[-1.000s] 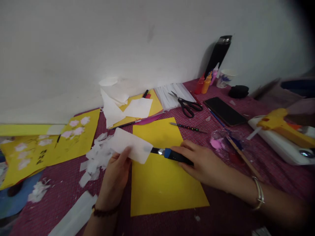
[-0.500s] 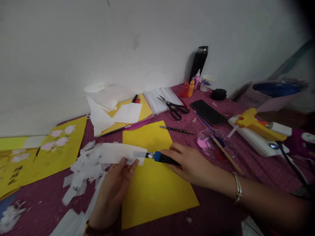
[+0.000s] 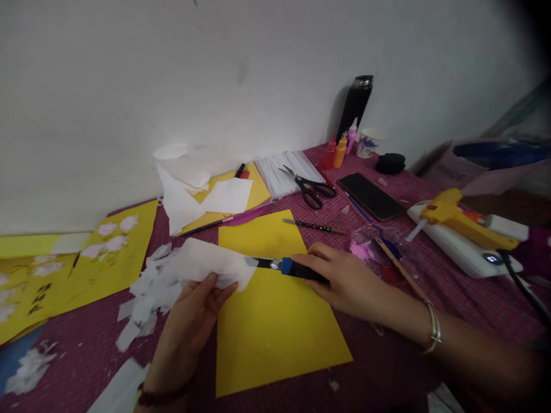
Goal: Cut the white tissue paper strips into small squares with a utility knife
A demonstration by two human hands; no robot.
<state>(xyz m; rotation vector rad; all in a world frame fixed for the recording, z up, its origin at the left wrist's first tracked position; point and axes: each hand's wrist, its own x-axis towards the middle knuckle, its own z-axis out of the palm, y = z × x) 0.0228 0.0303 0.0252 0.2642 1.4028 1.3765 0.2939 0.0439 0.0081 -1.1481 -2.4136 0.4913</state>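
My left hand (image 3: 200, 310) pinches the lower edge of a white paper strip (image 3: 210, 258), thumb and fingers closed on it. In my right hand (image 3: 338, 275) is a utility knife (image 3: 297, 268) with a black and blue handle, its blade pointing left. The blade's tip lies at the strip's right end, seemingly partly behind the paper. Both hands are above a yellow paper sheet (image 3: 279, 332). Left of the sheet lies a heap of cut white paper pieces (image 3: 150, 292).
Black scissors (image 3: 310, 186), a phone (image 3: 370, 196) and a patterned brush (image 3: 314, 226) lie behind the hands. A yellow glue gun (image 3: 465, 218) rests on a white device at right. Paint bottles (image 3: 340, 152) and a black flask (image 3: 356, 106) stand by the wall. Flower-decorated yellow sheets (image 3: 112, 264) lie left.
The knife has drawn back to the right, with more of its blade showing beyond the strip. My left hand has shifted slightly left, and the strip now tilts down to the right.
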